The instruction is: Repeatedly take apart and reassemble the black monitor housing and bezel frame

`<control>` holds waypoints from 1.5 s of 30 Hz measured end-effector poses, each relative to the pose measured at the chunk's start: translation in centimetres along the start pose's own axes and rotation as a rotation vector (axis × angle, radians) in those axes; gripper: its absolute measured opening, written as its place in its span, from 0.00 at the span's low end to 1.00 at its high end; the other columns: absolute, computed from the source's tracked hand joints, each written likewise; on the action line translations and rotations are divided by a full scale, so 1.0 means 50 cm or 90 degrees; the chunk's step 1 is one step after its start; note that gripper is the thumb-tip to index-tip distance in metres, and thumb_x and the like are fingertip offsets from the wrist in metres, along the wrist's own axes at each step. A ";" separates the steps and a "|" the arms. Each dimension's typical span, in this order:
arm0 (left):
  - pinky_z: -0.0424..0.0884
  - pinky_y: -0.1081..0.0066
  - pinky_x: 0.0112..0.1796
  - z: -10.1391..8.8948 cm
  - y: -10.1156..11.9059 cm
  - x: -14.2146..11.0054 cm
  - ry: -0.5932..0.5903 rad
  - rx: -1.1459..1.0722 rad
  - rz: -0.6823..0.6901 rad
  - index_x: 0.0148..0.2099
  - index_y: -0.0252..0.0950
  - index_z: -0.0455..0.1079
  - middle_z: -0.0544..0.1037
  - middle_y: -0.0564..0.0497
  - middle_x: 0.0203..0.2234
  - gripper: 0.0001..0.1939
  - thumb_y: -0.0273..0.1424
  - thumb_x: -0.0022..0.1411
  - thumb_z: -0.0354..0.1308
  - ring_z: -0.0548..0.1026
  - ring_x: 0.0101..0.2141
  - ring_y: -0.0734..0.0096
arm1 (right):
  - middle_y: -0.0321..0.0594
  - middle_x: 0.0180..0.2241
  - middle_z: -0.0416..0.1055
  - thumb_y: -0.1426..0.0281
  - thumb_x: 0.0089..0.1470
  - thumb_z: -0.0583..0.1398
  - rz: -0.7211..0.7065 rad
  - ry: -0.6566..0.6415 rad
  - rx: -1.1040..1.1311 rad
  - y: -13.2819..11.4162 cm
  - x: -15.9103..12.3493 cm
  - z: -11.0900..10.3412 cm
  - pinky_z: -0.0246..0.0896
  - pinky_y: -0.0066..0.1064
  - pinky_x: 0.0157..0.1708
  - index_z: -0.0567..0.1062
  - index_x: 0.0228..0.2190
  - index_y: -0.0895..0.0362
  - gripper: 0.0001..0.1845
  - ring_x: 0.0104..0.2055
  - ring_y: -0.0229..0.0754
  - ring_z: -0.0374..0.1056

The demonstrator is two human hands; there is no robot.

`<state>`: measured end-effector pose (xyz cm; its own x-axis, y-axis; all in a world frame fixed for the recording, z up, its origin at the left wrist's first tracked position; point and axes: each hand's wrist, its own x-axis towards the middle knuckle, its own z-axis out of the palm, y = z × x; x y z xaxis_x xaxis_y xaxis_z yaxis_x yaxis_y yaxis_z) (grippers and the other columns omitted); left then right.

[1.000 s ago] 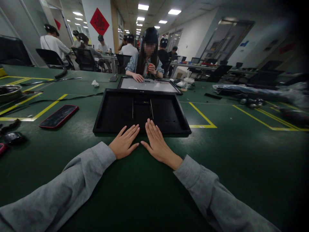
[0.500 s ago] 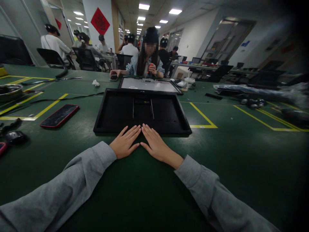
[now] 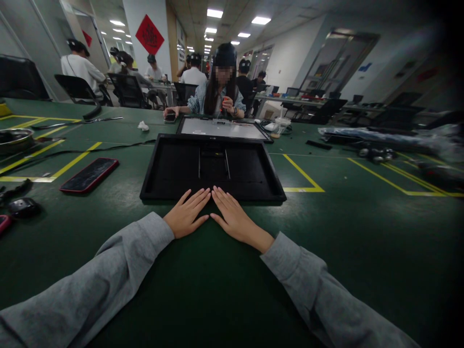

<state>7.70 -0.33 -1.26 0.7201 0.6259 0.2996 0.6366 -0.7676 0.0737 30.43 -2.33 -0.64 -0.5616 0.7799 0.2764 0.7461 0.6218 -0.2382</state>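
Observation:
My left hand (image 3: 187,214) lies flat with its fingers stretched out and nothing in it. Opposite it, my right hand (image 3: 234,215) is laid out the same way, also holding nothing. The fingertips of both come close together at the near edge of a black monitor back cover (image 3: 174,166); whether they touch it I cannot tell. The cover lies hollow side up, with two metal strips in its middle. Just behind it is a flat display panel (image 3: 232,129) with a grey back, partly overlapped by the cover's far edge.
Across the green table (image 3: 217,290) sits a person (image 3: 221,92) holding an orange-handled tool (image 3: 225,102). A red-edged phone (image 3: 90,175) and a black mouse (image 3: 23,207) lie at left. Crumpled tissue (image 3: 143,125) and a black strap (image 3: 119,146) lie beyond. Plastic-wrapped material (image 3: 377,137) is at right.
Both my hands stay flat in the same place. The view has shifted very slightly; nothing has been picked up or put down.

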 end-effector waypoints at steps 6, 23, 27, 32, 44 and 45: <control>0.40 0.54 0.68 -0.001 -0.003 -0.002 0.013 0.006 -0.004 0.75 0.36 0.37 0.48 0.43 0.71 0.37 0.48 0.73 0.38 0.46 0.70 0.61 | 0.45 0.72 0.38 0.54 0.68 0.45 0.003 -0.006 0.005 0.001 -0.002 -0.006 0.40 0.51 0.71 0.37 0.71 0.54 0.39 0.74 0.46 0.34; 0.40 0.37 0.63 -0.069 -0.195 -0.053 0.300 0.082 -0.538 0.68 0.34 0.59 0.58 0.39 0.68 0.32 0.41 0.65 0.52 0.44 0.70 0.43 | 0.54 0.68 0.52 0.64 0.64 0.51 0.324 0.352 -0.103 0.234 -0.042 -0.062 0.43 0.58 0.67 0.59 0.65 0.61 0.32 0.71 0.57 0.45; 0.52 0.38 0.59 -0.058 -0.258 -0.071 0.216 0.003 -0.712 0.62 0.39 0.67 0.68 0.41 0.63 0.29 0.46 0.64 0.53 0.53 0.66 0.43 | 0.64 0.60 0.64 0.66 0.55 0.57 0.511 0.396 -0.017 0.334 -0.076 -0.062 0.54 0.57 0.62 0.65 0.60 0.68 0.33 0.63 0.61 0.59; 0.53 0.39 0.58 -0.050 -0.261 -0.069 0.238 0.014 -0.648 0.55 0.43 0.74 0.74 0.46 0.58 0.21 0.43 0.65 0.52 0.58 0.64 0.46 | 0.58 0.58 0.68 0.68 0.57 0.52 0.506 0.420 0.094 0.353 -0.084 -0.046 0.59 0.51 0.60 0.67 0.59 0.65 0.30 0.61 0.56 0.65; 0.46 0.43 0.59 -0.075 -0.221 -0.059 0.369 0.066 -0.589 0.58 0.38 0.71 0.72 0.43 0.60 0.23 0.40 0.67 0.48 0.55 0.65 0.48 | 0.54 0.62 0.65 0.68 0.61 0.48 0.446 0.551 0.025 0.300 -0.074 -0.071 0.56 0.51 0.63 0.64 0.63 0.63 0.31 0.64 0.53 0.62; 0.46 0.43 0.59 -0.074 -0.221 -0.059 0.370 0.066 -0.589 0.59 0.38 0.71 0.72 0.43 0.60 0.23 0.40 0.67 0.48 0.55 0.65 0.48 | 0.54 0.62 0.65 0.68 0.61 0.48 0.445 0.553 0.022 0.298 -0.073 -0.072 0.56 0.50 0.63 0.64 0.63 0.63 0.31 0.64 0.53 0.62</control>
<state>-2.50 5.80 0.54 -0.2703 0.7725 0.5746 0.9033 -0.0029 0.4290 44.89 3.80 -1.86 0.4286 0.6518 0.6257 0.7824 0.0786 -0.6178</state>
